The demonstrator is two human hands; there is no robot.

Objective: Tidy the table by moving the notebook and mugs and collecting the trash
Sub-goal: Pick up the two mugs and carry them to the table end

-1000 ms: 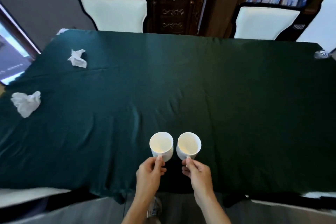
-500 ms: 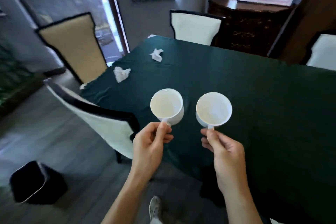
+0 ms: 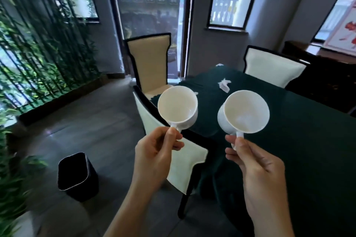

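Two empty white mugs are held up in the air in front of me. My left hand point(image 3: 157, 153) pinches the handle of the left mug point(image 3: 178, 107), which hangs over a chair beside the table. My right hand point(image 3: 256, 167) grips the handle of the right mug point(image 3: 245, 112), above the green tablecloth point(image 3: 300, 140). A crumpled white tissue point(image 3: 224, 84) lies on the cloth near the far corner. Another white scrap point(image 3: 219, 65) sits at the table's far edge. No notebook is in view.
A black waste bin point(image 3: 76, 176) stands on the grey floor at lower left. A white chair point(image 3: 179, 163) is pushed against the table's near side, a beige chair point(image 3: 149, 63) at its end, another white chair point(image 3: 273, 68) behind. Bamboo plants point(image 3: 38, 44) line the left wall.
Both mugs have been lifted off the table and carried up and to the left. My view has swung left, bringing the bin and bamboo into sight.
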